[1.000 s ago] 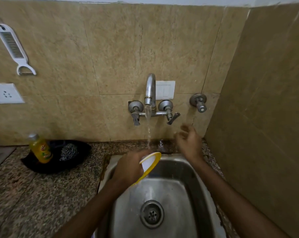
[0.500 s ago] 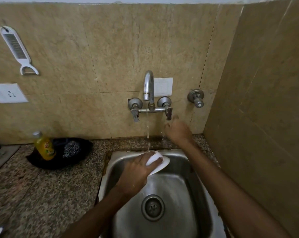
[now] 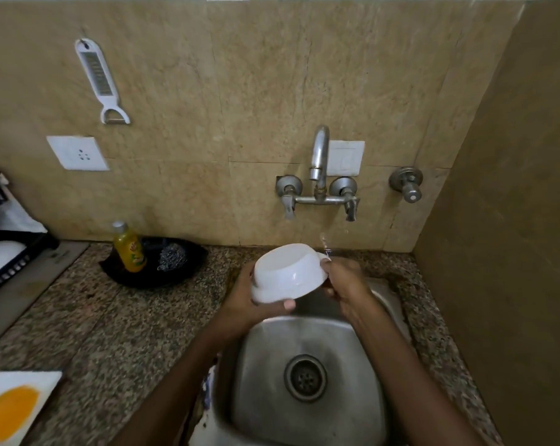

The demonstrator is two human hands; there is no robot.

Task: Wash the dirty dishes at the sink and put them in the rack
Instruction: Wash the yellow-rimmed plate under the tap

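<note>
Both hands, left (image 3: pixel 244 304) and right (image 3: pixel 344 284), clasped the upturned white bowl (image 3: pixel 288 273) above the sink (image 3: pixel 307 342); rinsing seemed finished, so racking on the dish rack (image 3: pixel 11 265) likely followed.

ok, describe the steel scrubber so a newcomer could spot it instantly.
Start at the sink and look left along the granite counter to the black dish against the wall. The steel scrubber lies in it, right of the yellow bottle. It is the only grey, tangled wire wad there.
</note>
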